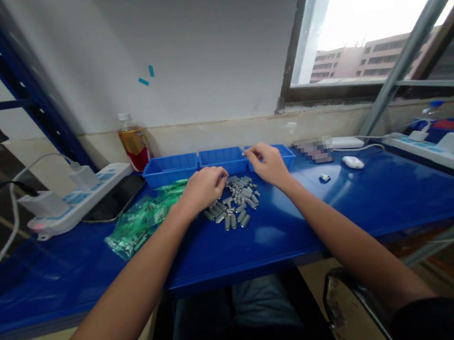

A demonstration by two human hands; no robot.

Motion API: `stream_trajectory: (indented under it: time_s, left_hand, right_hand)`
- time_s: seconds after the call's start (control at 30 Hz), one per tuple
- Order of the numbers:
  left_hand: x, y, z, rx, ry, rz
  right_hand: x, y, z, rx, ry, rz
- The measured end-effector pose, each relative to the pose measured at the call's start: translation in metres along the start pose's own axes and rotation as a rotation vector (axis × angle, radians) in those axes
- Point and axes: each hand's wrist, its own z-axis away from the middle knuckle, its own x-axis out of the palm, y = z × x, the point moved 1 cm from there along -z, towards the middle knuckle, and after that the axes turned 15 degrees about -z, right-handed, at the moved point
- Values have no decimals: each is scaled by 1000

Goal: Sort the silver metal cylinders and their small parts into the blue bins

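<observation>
A pile of small grey metal cylinders (238, 198) lies on the blue table between my hands. My left hand (206, 187) is over the pile's left edge, its fingers curled together; whatever is in them is hidden. At the pile's upper right, my right hand (268, 164) pinches a small pale piece (244, 154) too tiny to name. That hand is in front of the right blue bin (288, 155). The middle blue bin (225, 161) and the left blue bin (170, 171) stand in the same row. Green plastic bags (132, 226) lie left of my left hand.
At the left are a power strip (60, 214), a dark phone (116, 199) and a drink bottle (134, 142). To the right lie a white earbud case (353, 162), a small white item (324, 178) and another power strip (436, 149) with cables. The wall stands behind the bins.
</observation>
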Motion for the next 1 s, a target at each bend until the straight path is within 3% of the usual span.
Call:
stream_trajectory:
  time_s: [0.2,0.33,0.57,1.0]
  left_hand:
    - [10,-1,3,13,-129,-176]
    - [10,-1,3,5,-153,-182]
    - [8,0,4,0,-166,-183]
    - [11,13,0,-108,-121,-263]
  right_hand:
    - [-21,49,-1,211,81,308]
    - [-25,64,2,296,106,416]
    - [-26,65,3,366,149,458]
    - [-18,49,2,322,131,376]
